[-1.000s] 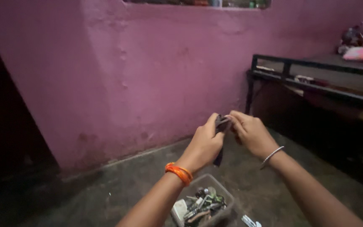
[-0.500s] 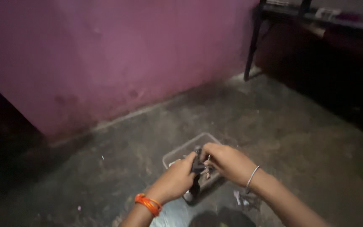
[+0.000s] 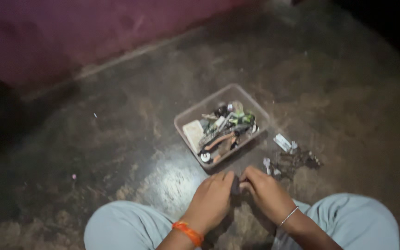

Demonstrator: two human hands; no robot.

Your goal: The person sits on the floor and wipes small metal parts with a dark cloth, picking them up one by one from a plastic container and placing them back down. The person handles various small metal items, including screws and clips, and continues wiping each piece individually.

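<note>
1. Both hands, left hand (image 3: 211, 200) and right hand (image 3: 265, 193), pinch one small dark object (image 3: 235, 186) between curled fingers, lower centre.
2. One clear plastic box (image 3: 188, 116) of tools sits above, centre frame.
3. Several small metal bits (image 3: 292, 155) lie right of it.

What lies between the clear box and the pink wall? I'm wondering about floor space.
In the head view, only bare concrete floor shows between the clear box and the pink wall.

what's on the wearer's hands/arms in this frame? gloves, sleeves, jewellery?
No gloves and no sleeves in view: both forearms are bare. The left hand has a thick orange band of bunched thread or cord at the wrist. The right hand has one thin silver bangle at the wrist. No rings or watch visible, though the frame is dim. Light grey-blue trousers cover both knees.
</note>
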